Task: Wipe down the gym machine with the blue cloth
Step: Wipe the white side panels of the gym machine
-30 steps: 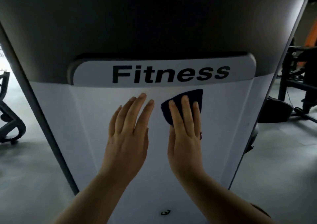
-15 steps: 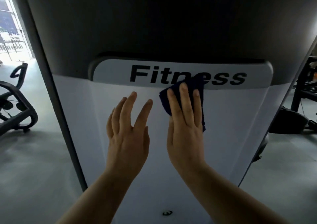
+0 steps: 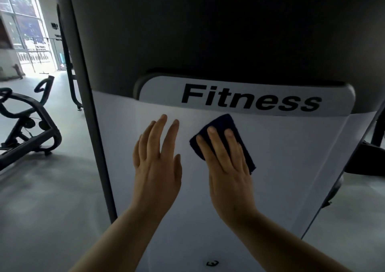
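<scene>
The gym machine's white panel (image 3: 291, 157) fills the middle of the view, with a dark upper shroud and the black word "Fitness" on a raised strip. A dark blue cloth (image 3: 226, 125) lies flat on the panel just below that strip. My right hand (image 3: 227, 163) presses the cloth against the panel with straight fingers. My left hand (image 3: 157, 159) is beside it to the left, fingers straight and slightly spread, at the bare panel; contact cannot be told.
A grey upright post (image 3: 98, 146) runs along the panel's left edge. An exercise bike (image 3: 25, 130) stands on the grey floor at the left, with bright windows behind. Dark equipment (image 3: 366, 161) sits at the right edge.
My right hand slid the cloth down off the "Fitness" lettering onto the white panel. The view shifted, showing more of the room on the left.
</scene>
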{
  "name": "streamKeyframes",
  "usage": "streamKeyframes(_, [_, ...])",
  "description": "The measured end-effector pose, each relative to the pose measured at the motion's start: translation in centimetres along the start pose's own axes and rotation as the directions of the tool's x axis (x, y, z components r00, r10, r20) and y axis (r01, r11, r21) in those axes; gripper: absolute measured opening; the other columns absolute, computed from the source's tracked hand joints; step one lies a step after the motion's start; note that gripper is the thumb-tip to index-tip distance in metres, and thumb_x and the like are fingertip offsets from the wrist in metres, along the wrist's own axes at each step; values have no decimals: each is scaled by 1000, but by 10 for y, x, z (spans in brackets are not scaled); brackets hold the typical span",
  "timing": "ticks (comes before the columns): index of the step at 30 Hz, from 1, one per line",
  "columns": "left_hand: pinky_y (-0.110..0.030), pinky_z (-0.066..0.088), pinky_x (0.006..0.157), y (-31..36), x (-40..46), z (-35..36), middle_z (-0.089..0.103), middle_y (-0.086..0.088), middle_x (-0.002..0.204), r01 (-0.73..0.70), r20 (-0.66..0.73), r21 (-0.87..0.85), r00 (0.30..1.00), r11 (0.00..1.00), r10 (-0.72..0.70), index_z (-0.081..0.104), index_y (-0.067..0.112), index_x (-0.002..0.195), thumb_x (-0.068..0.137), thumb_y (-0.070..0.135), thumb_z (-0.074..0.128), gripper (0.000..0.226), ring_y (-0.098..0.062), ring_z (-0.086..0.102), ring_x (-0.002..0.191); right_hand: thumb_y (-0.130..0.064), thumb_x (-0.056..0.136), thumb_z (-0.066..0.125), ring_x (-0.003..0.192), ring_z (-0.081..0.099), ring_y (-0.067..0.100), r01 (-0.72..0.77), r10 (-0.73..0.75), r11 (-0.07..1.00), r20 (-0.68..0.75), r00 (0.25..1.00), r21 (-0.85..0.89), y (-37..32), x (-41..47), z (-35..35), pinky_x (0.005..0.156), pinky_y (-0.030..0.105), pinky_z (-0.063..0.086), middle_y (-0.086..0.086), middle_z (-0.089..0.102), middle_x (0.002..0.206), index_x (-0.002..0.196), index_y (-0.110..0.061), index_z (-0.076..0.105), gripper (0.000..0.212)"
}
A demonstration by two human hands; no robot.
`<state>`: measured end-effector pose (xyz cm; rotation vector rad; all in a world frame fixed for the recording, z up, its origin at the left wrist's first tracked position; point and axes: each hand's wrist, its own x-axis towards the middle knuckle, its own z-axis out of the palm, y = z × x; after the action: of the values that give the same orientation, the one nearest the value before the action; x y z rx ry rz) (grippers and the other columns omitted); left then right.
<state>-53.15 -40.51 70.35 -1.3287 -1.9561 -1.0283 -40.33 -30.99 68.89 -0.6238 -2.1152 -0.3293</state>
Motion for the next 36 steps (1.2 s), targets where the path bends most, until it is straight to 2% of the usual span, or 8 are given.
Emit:
streamKeyframes(5, [-48, 22, 114, -6, 0, -2, 19, -10, 159, 66, -15, -11, 998, 998, -66, 38, 24, 149, 88, 8, 64, 68, -31, 18, 147, 3, 80, 65, 152, 5, 24, -20, 20, 1000, -14, 1000, 14, -12, 28, -9, 119, 45, 8, -2, 15, 163, 153, -22, 29, 85])
streamKeyframes(10, [-50, 30, 114, -11, 0, -3, 21, -6, 159, 97, -26, -90, 995, 991, -99, 30, 17, 152, 92, 10, 59, 67, -27, 24, 145, 2, 76, 55, 151, 10, 25, 140, -133, 988, 115, 984, -60, -12, 15, -5, 120, 46, 16, -2, 19, 162, 153, -22, 31, 85])
streamKeyframes(17, [-47, 28, 116, -17, 0, -3, 17, -5, 161, 150, -33, -123, 987, 981, -155, 33, 22, 151, 92, 11, 59, 65, -24, 19, 147, -2, 79, 54, 152, 6, 27, 155, -146, 985, 109, 983, -75, -31, 36, -4, 120, 47, 13, 1, 16, 164, 155, -19, 27, 82])
streamKeyframes(20, [-44, 32, 115, -23, -1, -4, 21, -6, 160, 145, -66, -203, 985, 969, -161, 31, 14, 151, 95, 9, 56, 62, -20, 22, 147, 1, 74, 64, 151, 12, 26, 216, -200, 970, 141, 969, -108, -25, 24, 4, 120, 47, 17, 0, 20, 162, 153, -19, 30, 88])
streamKeyframes(25, [-42, 31, 117, -28, 3, -10, 34, 0, 155, 196, -95, -265, 969, 944, -228, 31, 17, 150, 96, 9, 51, 59, -13, 29, 144, -3, 79, 51, 151, 6, 27, 173, -165, 980, 91, 982, -94, -51, 54, 3, 121, 45, 11, 2, 16, 163, 154, -18, 27, 80])
streamKeyframes(27, [-34, 31, 116, -33, 4, -14, 39, 0, 152, 179, -105, -288, 971, 941, -217, 34, 18, 149, 96, 6, 51, 57, -8, 31, 140, -1, 80, 53, 152, 6, 27, 153, -145, 984, 84, 986, -92, -56, 45, 12, 121, 45, 11, 1, 16, 164, 154, -18, 27, 81])
streamKeyframes(31, [-1, 25, 105, -54, 6, -24, 44, -1, 146, 133, -74, -342, 983, 930, -167, 36, 14, 148, 95, 1, 52, 57, -1, 39, 131, 1, 80, 56, 151, 9, 25, 149, -141, 984, 92, 986, -94, -62, 33, 22, 121, 45, 14, -1, 18, 163, 154, -19, 30, 81])
streamKeyframes(36, [-2, 22, 106, -84, 15, -34, 44, 4, 146, 78, -25, -293, 996, 953, -90, 36, 20, 148, 95, 4, 51, 57, 5, 31, 132, 0, 81, 54, 151, 6, 26, 39, -37, 993, 16, 999, -108, -92, 54, 31, 122, 45, 9, 1, 15, 164, 155, -19, 25, 81])
